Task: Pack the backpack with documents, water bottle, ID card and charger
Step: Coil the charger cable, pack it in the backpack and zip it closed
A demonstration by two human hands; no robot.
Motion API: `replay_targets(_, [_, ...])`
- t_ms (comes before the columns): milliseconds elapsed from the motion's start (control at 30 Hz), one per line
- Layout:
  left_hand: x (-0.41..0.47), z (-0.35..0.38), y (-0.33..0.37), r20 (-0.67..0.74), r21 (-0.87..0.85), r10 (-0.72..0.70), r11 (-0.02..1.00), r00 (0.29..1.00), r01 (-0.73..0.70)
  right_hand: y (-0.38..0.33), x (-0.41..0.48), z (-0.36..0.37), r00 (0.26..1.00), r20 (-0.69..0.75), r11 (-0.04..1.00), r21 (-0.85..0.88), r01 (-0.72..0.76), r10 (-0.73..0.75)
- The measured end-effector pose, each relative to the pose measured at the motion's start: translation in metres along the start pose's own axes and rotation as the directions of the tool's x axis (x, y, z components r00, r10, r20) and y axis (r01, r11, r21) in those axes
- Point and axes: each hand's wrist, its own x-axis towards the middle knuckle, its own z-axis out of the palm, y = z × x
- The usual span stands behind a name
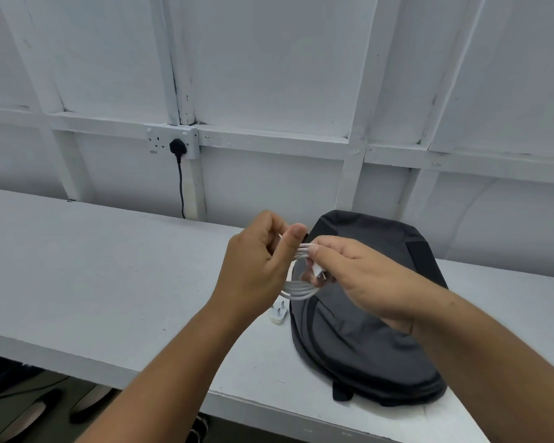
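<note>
A dark grey backpack point(359, 334) lies flat on the white table point(93, 276), its zips looking closed. Above its left edge both hands hold a white charger cable point(301, 287) wound into a small coil. My left hand point(256, 263) grips the coil's left side, thumb up. My right hand point(362, 276) pinches the strands and the cable's end plug. The white charger plug point(279, 313) lies on the table just left of the backpack, pins up. Documents, water bottle and ID card are not in view.
A white wall socket point(172, 140) with a black plug and cord sits on the panelled wall behind the table. Shoes point(39, 407) lie on the floor below the table's front edge.
</note>
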Motion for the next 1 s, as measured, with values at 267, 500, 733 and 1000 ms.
replay_targets(267, [-0.021,-0.022,-0.004,0.196,-0.271,-0.114,0.948,0.974,0.165,0.016,-0.002,-0.005,0.982,-0.168,0.977,0.182,0.112,-0.082])
replay_targets(500, [-0.006,-0.046,-0.001,0.057,0.091,0.072,0.993,0.996,-0.077,0.016,-0.007,-0.003,0.985,-0.131,0.976,0.17,0.135,-0.114])
replay_targets(733, [-0.002,-0.02,0.011,0.258,-0.449,-0.162,0.853,0.952,0.267,0.003,-0.011,0.006,0.959,-0.161,0.954,0.152,0.258,-0.233])
replay_targets(1000, [-0.01,-0.011,0.018,0.299,-0.55,-0.174,0.773,0.938,0.318,0.004,-0.009,0.005,0.913,-0.335,0.968,0.003,0.25,-0.235])
